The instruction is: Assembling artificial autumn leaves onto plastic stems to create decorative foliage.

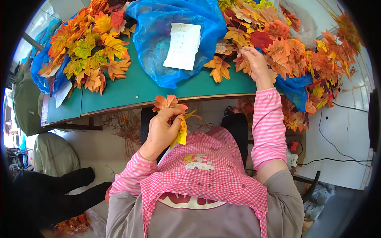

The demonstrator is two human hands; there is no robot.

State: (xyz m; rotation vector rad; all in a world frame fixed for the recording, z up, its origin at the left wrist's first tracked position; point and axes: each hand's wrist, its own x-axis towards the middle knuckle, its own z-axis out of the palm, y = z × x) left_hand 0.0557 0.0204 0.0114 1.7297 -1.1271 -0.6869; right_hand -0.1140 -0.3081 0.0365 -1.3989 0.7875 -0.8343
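Grey shirt (190, 224) sat closest, green bench (107, 104) stretched beyond, autumn-leaf heap (286, 53) covered its right end, right hand (258, 67) curled at the heap, grip impossible to tell, left hand (160, 130) clasped orange and yellow leaves (182, 134) before the bench.

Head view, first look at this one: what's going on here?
A person is handling autumn-coloured leaves at a green table. Of the two hands, the left hand holds a small bunch of orange and yellow leaves in front of the table's near edge. The right hand is at the right-hand leaf heap; whether it grips a leaf is unclear. Between two heaps lies a blue plastic bag with a white paper on it.
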